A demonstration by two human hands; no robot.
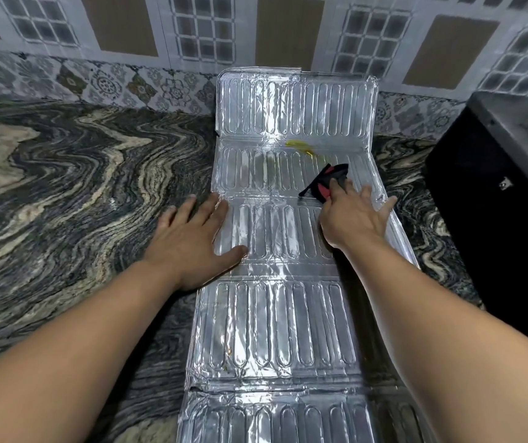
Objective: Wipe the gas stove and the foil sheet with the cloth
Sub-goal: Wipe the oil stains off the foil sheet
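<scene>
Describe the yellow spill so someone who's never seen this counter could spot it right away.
Find the long ribbed foil sheet on the marbled countertop. Follow it to the far fold where it bends up the wall. The yellow smear lies there, just beyond the black-and-red cloth, the only colour on the silver.

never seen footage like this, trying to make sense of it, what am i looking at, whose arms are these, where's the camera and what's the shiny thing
There is no machine here. A person wears a wide-angle camera on the head, so you look forward and down along their own bare arms. This is the only view.

The shiny thing is a ribbed foil sheet lying along a marbled stone counter, its far panel leaning up against the tiled wall. A yellow smear sits near the far fold.

The left hand lies flat, half on the foil's edge, likely steadying it. The right hand presses a black and red cloth onto the foil. A dark object at the right may be the stove.
</scene>
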